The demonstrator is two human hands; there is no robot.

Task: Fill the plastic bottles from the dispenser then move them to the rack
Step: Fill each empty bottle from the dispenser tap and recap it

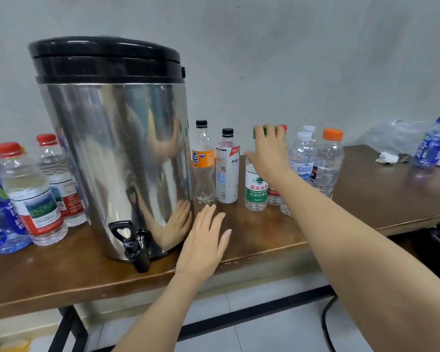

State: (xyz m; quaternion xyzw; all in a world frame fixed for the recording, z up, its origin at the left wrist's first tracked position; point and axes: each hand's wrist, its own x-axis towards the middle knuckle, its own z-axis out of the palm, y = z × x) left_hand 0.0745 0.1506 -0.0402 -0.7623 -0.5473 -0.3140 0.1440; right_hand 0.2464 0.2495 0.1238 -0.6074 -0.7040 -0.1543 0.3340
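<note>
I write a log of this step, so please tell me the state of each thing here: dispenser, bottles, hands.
Dispenser: upright, lid on.
Tap: no water runs, nothing under it.
Fanta bottle: upright, capped, empty.
Green-label bottle: upright, capped.
Left red-cap bottle: upright, capped, filled.
Left hand: open, flat by the dispenser.
Right hand: open, reaching the green-label bottle's top.

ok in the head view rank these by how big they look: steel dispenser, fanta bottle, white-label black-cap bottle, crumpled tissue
1. Steel dispenser, by far.
2. Fanta bottle and white-label bottle: too alike to rank.
3. Crumpled tissue, smallest, though it lies farther off.
</note>
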